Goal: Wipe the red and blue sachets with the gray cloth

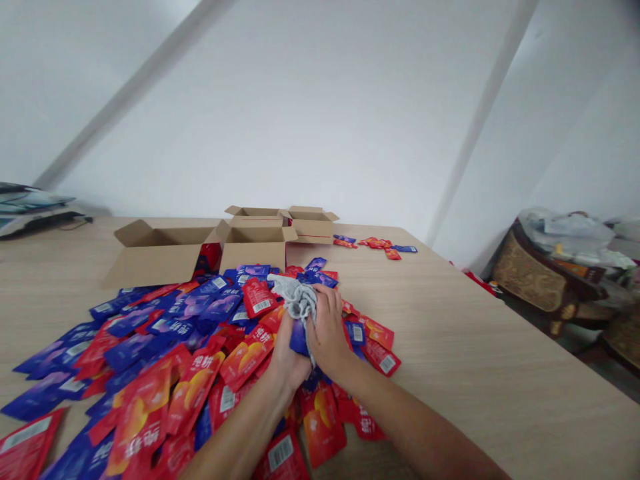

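Note:
Both of my hands meet over a heap of snack pouches. My left hand (290,357) is closed around a blue pouch (299,339), most of which is hidden by my fingers and the cloth. A crumpled grey cloth (297,297) bunches up over the pouch, gripped by my right hand (329,327) and pressed against it. Beneath and around my hands lie many red pouches (247,357) with orange fruit pictures and blue pouches (175,327) with purple ones, overlapping at various angles. Some show white barcode labels.
Behind the heap stand open cardboard boxes: a left box (155,257), a middle box (255,247) and two farther ones. A few red pouches (375,243) lie at the back right of the wooden table (450,333). Beyond its right edge is a patterned chair (530,267) with plastic bags.

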The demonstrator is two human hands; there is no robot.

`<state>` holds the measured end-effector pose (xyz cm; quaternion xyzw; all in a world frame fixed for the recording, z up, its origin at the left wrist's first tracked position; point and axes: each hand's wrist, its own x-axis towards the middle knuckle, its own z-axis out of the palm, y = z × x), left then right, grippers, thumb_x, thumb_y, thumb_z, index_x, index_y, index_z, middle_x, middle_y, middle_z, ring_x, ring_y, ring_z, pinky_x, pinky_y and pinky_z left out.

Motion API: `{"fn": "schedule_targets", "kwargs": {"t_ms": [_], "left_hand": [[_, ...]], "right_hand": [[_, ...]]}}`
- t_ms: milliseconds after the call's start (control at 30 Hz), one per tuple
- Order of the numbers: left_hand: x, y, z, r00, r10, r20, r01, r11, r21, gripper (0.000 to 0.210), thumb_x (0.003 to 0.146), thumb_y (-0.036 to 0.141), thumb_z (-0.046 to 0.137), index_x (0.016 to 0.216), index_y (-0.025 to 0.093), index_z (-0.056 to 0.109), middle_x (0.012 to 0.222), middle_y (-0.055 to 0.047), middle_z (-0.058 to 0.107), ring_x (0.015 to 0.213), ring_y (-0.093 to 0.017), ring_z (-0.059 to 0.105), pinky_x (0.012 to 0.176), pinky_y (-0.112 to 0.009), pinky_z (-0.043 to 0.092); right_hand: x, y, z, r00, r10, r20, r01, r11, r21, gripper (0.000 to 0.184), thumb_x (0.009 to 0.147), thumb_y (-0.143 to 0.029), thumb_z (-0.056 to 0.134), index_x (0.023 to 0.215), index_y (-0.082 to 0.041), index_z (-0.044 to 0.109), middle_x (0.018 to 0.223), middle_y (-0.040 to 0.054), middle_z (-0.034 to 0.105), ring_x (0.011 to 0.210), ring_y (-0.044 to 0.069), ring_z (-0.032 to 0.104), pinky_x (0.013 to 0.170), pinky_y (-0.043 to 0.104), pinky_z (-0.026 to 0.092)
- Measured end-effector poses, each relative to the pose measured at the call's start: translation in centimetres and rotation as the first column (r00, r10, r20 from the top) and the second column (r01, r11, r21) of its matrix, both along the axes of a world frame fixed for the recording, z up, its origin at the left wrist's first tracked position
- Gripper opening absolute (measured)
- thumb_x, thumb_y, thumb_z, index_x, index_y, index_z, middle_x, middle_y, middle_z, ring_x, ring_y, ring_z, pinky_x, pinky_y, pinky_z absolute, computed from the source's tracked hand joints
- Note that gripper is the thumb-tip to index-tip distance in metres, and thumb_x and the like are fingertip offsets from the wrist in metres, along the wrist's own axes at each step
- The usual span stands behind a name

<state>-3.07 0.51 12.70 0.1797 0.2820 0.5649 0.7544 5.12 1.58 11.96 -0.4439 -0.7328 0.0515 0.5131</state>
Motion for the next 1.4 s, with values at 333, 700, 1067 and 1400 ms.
{"fn": "schedule_targets", "kwargs": {"t_ms": [333, 700, 1067, 1400], "left_hand": [[-4.8, 2.1, 2.8, 0.733, 0.4, -0.55, -0.092, 0.86, 0.502, 0.06, 0.069, 0.011, 0.05, 0.128, 0.023, 0.05, 0.112, -0.005, 0.066, 0.102, -0.021, 0.062, 0.092, -0.037, 0.046], [-9.1, 6.3, -0.9, -0.502, 0.662, -0.557, 0.407, 0.749, 0.523, 0.055, 0.082, 0.05, 0.048, 0.131, 0.025, 0.048, 0.134, -0.011, 0.051, 0.129, -0.032, 0.036, 0.104, -0.058, 0.022], [-8.9, 6.4, -3.0, -0.423, 0.74, -0.523, 0.535, 0.669, 0.516, 0.05, 0.086, 0.043, 0.042, 0.135, 0.038, 0.04, 0.13, -0.001, 0.056, 0.12, -0.026, 0.049, 0.108, -0.051, 0.024], [-6.9, 4.9, -0.9, -0.311, 0.683, -0.661, 0.517, 0.705, 0.484, 0.042, 0.088, 0.042, 0.04, 0.129, 0.037, 0.048, 0.133, 0.0, 0.053, 0.123, -0.025, 0.046, 0.109, -0.051, 0.022]], "right_hand": [[11.5, 10.8, -2.5, 0.944, -0.275, 0.184, 0.313, 0.92, -0.234, 0.022, 0.085, -0.017, 0.039, 0.102, -0.016, 0.053, 0.105, 0.0105, 0.055, 0.102, 0.022, 0.049, 0.091, 0.035, 0.039], [24.0, 19.5, -6.5, 0.803, -0.427, 0.416, 0.59, 0.673, -0.447, 0.045, 0.093, -0.043, 0.03, 0.123, -0.019, 0.053, 0.124, 0.0117, 0.055, 0.116, 0.022, 0.049, 0.095, 0.035, 0.037], [33.8, 33.6, -9.8, 0.656, -0.385, 0.649, 0.734, 0.527, -0.429, 0.057, 0.091, -0.041, 0.03, 0.142, -0.017, 0.029, 0.149, 0.0174, 0.025, 0.138, 0.03, 0.019, 0.104, 0.057, 0.02], [35.3, 30.5, -12.5, 0.59, -0.207, 0.78, 0.738, 0.53, -0.417, 0.06, 0.093, -0.048, 0.018, 0.144, -0.017, 0.023, 0.151, 0.0135, 0.022, 0.139, 0.025, 0.019, 0.106, 0.056, 0.018]]}}
